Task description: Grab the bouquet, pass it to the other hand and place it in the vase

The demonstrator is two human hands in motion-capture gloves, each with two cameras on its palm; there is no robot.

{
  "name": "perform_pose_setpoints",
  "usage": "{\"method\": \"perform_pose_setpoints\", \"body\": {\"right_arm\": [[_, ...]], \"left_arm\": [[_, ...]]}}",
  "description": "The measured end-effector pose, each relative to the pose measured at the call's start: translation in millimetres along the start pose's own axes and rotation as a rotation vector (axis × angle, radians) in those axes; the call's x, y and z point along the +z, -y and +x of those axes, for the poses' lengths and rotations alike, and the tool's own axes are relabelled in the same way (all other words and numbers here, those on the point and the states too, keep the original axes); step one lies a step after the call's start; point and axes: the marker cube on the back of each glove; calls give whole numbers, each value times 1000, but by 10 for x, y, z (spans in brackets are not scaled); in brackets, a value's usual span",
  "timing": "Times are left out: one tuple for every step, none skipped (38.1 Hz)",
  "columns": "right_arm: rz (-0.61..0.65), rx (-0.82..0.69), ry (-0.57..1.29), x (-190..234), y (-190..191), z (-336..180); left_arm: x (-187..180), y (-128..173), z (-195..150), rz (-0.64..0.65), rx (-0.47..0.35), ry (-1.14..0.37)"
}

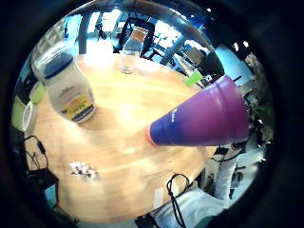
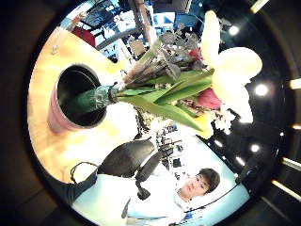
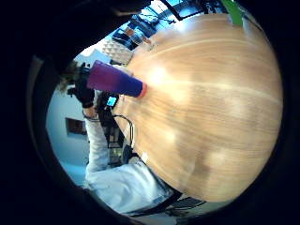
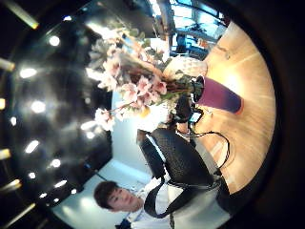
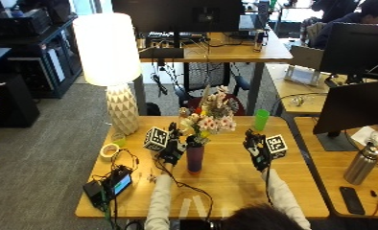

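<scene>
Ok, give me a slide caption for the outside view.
Bouquet standing in the purple vase, left hand beside it, right hand raised apart.

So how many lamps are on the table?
1. The lamp stands at the table's far left corner, behind the tape roll. No other lamp shows, though the bouquet in the vase hides a little behind it.

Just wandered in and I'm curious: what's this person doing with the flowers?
A person at a wooden table is putting a bouquet into a purple vase. The stems already sit in the vase's mouth. The left hand is right beside the vase near its rim; whether it grips anything can't be made out. The right hand is raised apart from it, holding nothing.
</scene>
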Motion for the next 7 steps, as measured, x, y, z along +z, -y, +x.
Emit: {"method": "perform_pose_setpoints", "body": {"right_arm": [[-3, -23, 14, 4, -2, -9], [-2, -27, 16, 3, -5, -4], [2, -16, 7, -4, -8, 19], [9, 8, -14, -20, -12, 58], [18, 39, -43, -41, -15, 111], [26, 67, -76, -63, -17, 167], [32, 84, -98, -79, -18, 204]], "left_arm": [[29, -18, -137, -8, -71, 51], [64, -59, -270, -33, -150, 82], [99, -106, -366, -59, -211, 95], [134, -146, -423, -76, -244, 95], [167, -175, -454, -86, -253, 88], [194, -194, -472, -90, -251, 80], [209, -203, -482, -92, -247, 76]]}}
